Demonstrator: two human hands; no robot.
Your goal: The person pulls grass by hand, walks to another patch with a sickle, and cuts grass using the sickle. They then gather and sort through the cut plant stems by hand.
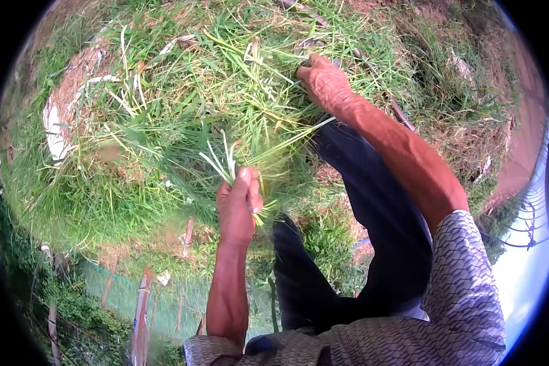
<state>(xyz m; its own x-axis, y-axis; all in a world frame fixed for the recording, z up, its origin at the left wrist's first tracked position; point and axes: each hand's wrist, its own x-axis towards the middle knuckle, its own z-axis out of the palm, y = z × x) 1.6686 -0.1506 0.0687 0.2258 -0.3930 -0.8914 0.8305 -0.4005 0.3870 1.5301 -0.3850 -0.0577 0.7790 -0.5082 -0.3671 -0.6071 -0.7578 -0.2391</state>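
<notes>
A small bunch of grass stalks [216, 161] with pale white ends is clasped in my left hand [239, 201], thumb pressed over the fingers. The white ends stick up above the fist, and green blades come out at its lower right. Farther out, my right hand [326, 84] is at the heap of cut grass [268, 110], its fingers curled down around some blades. Its fingertips are partly hidden in the grass. Long green and yellowish stems lie loosely in the heap between the two hands.
My bent leg in dark trousers [378, 183] is below my right forearm. A dark stick [401, 113] lies near that forearm. Pale dry scraps [55, 131] are on the ground at left. Wooden posts [141, 311] and green netting [107, 283] stand at lower left.
</notes>
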